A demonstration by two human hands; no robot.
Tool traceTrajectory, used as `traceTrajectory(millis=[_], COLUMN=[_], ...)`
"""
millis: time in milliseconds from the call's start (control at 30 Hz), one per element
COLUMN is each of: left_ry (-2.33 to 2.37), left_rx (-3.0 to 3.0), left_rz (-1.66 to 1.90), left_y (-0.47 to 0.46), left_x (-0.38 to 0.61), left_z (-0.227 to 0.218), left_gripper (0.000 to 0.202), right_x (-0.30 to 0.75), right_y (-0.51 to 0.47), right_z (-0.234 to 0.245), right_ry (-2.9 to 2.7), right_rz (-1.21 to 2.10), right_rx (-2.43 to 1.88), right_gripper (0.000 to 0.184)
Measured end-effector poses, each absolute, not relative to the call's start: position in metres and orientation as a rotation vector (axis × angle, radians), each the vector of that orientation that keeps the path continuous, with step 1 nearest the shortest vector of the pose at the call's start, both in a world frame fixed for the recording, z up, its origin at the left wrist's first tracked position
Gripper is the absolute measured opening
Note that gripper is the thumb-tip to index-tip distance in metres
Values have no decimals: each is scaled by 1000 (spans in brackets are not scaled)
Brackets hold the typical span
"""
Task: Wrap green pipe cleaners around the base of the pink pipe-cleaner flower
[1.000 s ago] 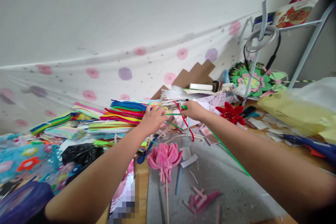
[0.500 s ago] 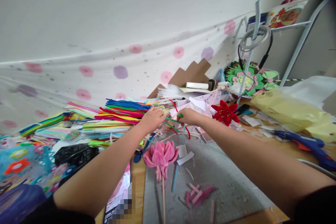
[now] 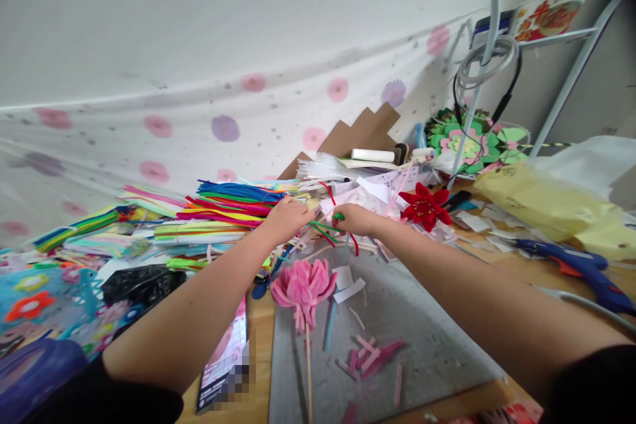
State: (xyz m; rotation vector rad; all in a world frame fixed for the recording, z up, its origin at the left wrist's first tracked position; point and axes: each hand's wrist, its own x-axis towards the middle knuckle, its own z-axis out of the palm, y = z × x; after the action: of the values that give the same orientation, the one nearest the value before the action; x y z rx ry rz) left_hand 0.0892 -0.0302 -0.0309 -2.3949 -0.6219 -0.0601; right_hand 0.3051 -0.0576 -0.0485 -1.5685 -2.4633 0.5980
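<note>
Green pipe cleaners stretch between my two hands at the back of the grey mat. My right hand is closed, pinching their right end, where a green tip pokes out above the fingers. My left hand is closed at their left end, beside a bundle of coloured pipe cleaners; its fingertips are partly hidden. Red pipe cleaners show around my right hand. Nearer me lies a pink fuzzy flower on a wooden stick.
Pink offcuts and white paper scraps lie on the grey mat. A red flower and a blue glue gun are to the right. A phone and black plastic bag lie left.
The view has tilted slightly, so most of the scene sits a little higher. Both hands keep their hold on the green pipe cleaners, with only a small shift.
</note>
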Motion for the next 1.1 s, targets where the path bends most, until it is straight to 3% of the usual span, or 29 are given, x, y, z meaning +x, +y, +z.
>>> traceTrajectory(millis=[467, 733, 967, 1100], left_ry=[-817, -788, -823, -858], left_rx=[-2448, -2514, -2554, -2607], left_rz=[-2, 108, 105, 83], left_y=[-24, -23, -27, -27], left_x=[101, 101, 101, 98], left_z=[-42, -25, -17, -15], left_gripper=[27, 28, 20, 12], right_x=[293, 299, 308, 312], right_y=[-50, -53, -56, -62], right_z=[-70, -73, -67, -66], right_ry=[-2499, -2335, -2194, -2087], right_rz=[419, 308, 585, 775], right_rx=[-1690, -1591, -1397, -1242], right_gripper=[30, 28, 11, 23])
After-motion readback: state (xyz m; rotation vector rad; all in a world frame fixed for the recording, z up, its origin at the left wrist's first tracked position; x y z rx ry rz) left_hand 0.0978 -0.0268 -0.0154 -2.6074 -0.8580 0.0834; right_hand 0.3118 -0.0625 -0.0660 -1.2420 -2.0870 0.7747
